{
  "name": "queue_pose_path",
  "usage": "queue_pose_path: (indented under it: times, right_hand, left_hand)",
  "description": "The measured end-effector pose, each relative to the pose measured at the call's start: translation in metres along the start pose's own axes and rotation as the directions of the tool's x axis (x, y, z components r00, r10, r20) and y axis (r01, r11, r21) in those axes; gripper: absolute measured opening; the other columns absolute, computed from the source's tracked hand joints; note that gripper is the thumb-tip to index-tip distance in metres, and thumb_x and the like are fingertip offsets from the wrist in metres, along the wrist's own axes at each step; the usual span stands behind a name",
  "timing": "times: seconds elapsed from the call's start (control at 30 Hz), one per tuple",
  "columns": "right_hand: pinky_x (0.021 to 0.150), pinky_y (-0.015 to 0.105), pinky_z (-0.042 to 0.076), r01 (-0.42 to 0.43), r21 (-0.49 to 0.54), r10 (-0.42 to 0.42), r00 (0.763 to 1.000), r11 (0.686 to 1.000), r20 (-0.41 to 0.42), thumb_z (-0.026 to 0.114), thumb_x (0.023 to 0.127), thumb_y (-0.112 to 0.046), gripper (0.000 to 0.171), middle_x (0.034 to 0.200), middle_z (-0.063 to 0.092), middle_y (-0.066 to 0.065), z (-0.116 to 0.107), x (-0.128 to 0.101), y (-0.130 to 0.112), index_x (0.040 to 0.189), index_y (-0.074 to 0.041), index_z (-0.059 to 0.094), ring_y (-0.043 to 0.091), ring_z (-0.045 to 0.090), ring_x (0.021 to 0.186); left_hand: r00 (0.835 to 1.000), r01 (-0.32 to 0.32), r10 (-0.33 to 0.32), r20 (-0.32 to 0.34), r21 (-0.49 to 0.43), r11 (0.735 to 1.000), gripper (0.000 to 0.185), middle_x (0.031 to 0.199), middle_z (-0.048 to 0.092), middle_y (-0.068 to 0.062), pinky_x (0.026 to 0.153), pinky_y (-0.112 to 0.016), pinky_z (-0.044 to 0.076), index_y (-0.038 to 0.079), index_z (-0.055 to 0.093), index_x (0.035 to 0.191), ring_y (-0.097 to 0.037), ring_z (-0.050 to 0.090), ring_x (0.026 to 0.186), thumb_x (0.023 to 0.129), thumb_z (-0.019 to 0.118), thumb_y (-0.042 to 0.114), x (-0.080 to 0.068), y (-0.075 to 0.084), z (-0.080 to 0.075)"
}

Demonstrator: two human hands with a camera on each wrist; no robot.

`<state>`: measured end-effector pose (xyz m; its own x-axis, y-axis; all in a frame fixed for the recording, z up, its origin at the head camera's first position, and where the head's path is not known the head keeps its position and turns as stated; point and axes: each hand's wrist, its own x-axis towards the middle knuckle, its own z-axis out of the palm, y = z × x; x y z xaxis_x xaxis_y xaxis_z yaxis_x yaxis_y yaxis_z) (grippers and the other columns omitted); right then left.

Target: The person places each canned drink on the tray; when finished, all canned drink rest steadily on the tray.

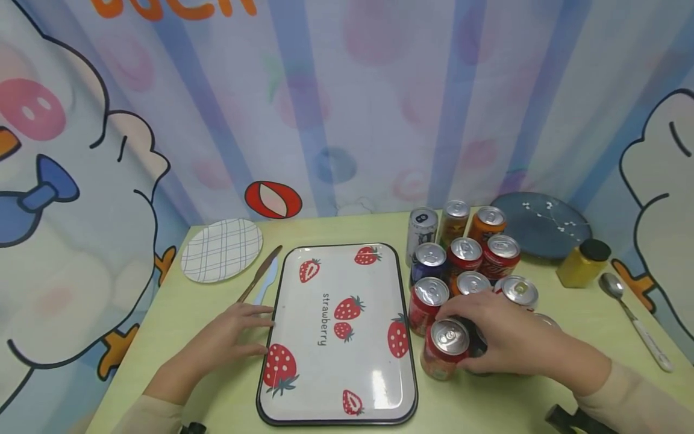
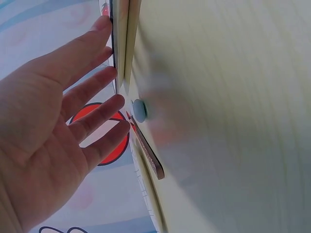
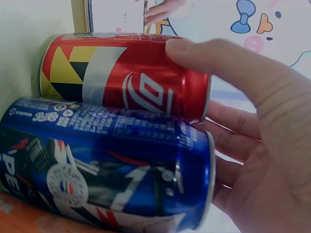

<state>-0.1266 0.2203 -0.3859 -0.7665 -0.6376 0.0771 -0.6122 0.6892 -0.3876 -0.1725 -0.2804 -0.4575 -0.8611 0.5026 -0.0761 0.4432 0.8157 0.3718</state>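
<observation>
White strawberry-print rectangular tray point(image 1: 338, 337) sits mid-table. Left of it: wooden-handled knife point(image 1: 261, 279), then checked round plate point(image 1: 221, 249) further left. Cluster of drink cans point(image 1: 466, 265) just right of tray. Behind cans, right: dark blue round plate point(image 1: 542, 224); yellow jar with black lid point(image 1: 584, 263) and metal spoon point(image 1: 634, 319) further right.

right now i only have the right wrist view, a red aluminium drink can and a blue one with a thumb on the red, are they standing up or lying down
observer: standing. the red aluminium drink can is upright on the pale green table, at the near end of a cluster of upright cans
operator: what's left of it
observer: a white rectangular strawberry-print tray, nothing on it
operator: and the other hand
observer: the left hand lies flat on the table, fingertips at the tray's left rim
</observation>
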Motion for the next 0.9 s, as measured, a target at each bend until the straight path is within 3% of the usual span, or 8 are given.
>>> queue_pose_path:
  times: [0.2,0.43,0.63,0.9]
  right_hand:
    - [0.09,0.037,0.06,-0.005,0.052,0.007,0.999,0.999,-0.037,0.097,0.064,-0.03,0.062,0.111,0.065,-0.023,0.005,-0.001,-0.004,0.116,-0.031,0.064,0.003,0.062,0.103]
    - [0.088,0.034,0.06,-0.01,0.08,0.024,0.986,0.997,-0.168,0.098,0.062,-0.029,0.063,0.109,0.064,-0.022,0.006,0.006,-0.014,0.115,-0.031,0.064,0.0,0.061,0.1]
    - [0.088,0.034,0.06,-0.058,0.117,0.084,0.971,0.991,-0.225,0.098,0.062,-0.031,0.069,0.113,0.067,-0.017,0.009,0.025,-0.028,0.121,-0.025,0.064,0.002,0.063,0.101]
    - [0.082,0.036,0.06,-0.052,0.282,0.141,0.942,0.958,-0.303,0.099,0.064,-0.03,0.066,0.116,0.067,-0.01,0.027,0.063,-0.047,0.121,-0.023,0.064,0.008,0.063,0.097]
  left_hand:
    - [1.0,-0.026,0.026,0.003,-0.007,1.0,0.05,0.145,0.063,-0.01,0.121,-0.067,0.031,0.015,0.076,0.125,-0.039,0.053,0.138,0.082,0.087,0.036,0.003,0.0,0.002]
    - [0.999,-0.034,0.034,0.005,-0.003,0.999,0.052,0.146,0.062,-0.009,0.118,-0.066,0.036,0.016,0.075,0.125,-0.04,0.052,0.138,0.08,0.087,0.038,0.004,0.002,0.001]
    - [1.0,0.001,-0.001,0.017,0.006,1.0,0.054,0.147,0.061,-0.009,0.12,-0.065,0.035,0.016,0.075,0.126,-0.04,0.05,0.14,0.079,0.089,0.037,0.006,0.002,-0.001]
    - [0.998,0.045,-0.046,0.043,0.01,0.999,0.056,0.148,0.06,-0.009,0.117,-0.063,0.04,0.017,0.075,0.127,-0.041,0.048,0.142,0.077,0.09,0.037,0.008,0.003,-0.004]
